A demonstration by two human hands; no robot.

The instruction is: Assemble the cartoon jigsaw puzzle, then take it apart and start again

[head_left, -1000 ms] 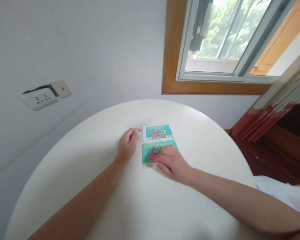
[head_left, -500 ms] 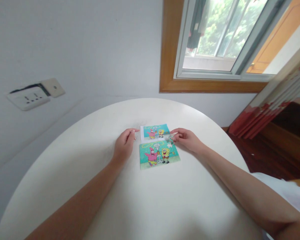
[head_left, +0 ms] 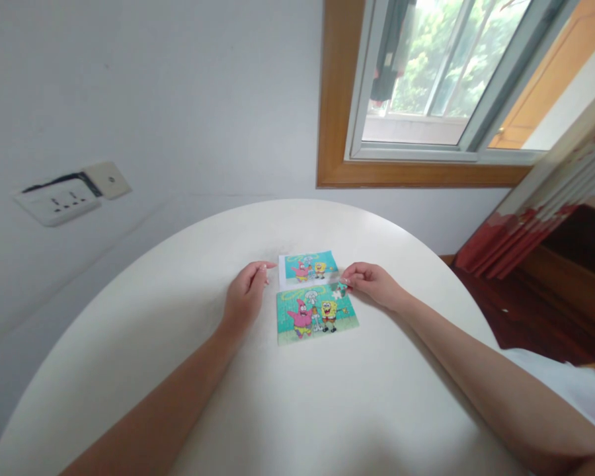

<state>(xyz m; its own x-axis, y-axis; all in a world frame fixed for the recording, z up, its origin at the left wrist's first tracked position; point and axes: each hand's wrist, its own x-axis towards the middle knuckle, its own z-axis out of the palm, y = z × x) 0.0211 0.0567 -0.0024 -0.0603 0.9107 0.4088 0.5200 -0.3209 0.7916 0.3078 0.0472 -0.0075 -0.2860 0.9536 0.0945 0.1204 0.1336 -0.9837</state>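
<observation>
A jigsaw puzzle (head_left: 302,324) with pink and yellow cartoon figures lies flat on the table, its upper right corner showing a small white gap. My right hand (head_left: 374,283) is closed in a pinch on a small teal puzzle piece (head_left: 342,288), held at that corner and partly over the gap. Just beyond the puzzle lies a picture card (head_left: 305,266) with the same scene and a white left margin. Beside the card's left edge rests my left hand (head_left: 245,291), index finger stretched towards the margin, thumb apart, nothing visible in it.
The round white table (head_left: 317,396) carries the card and puzzle. Behind it stands a white wall with a power socket (head_left: 62,200) at the left. A wood-framed window (head_left: 421,173) is at the back right, with a red and cream curtain (head_left: 500,238) alongside.
The right hand has brought the pinched puzzle piece slightly down, closer over the white gap. My left hand stays by the card. The whole view has shifted a little.
</observation>
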